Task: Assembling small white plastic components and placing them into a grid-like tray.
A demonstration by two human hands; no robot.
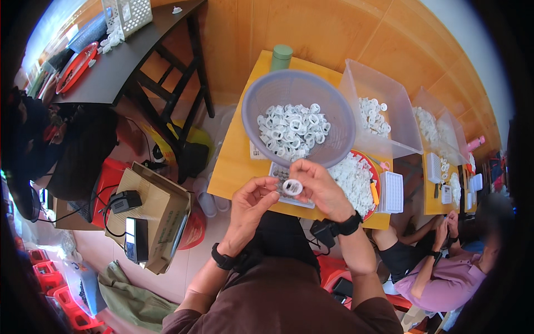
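Over the worktop's [231, 172] near edge the right hand [322, 188] pinches a white plastic ring [297, 187], seemingly mid-handwork, next needing steadiness from the left hand [248, 201], its grip unclear.

Glare washed out the upper left, while the middle was evenly bright. Fisheye curvature bent the dark table [139, 45], and blackness swallowed the corners.
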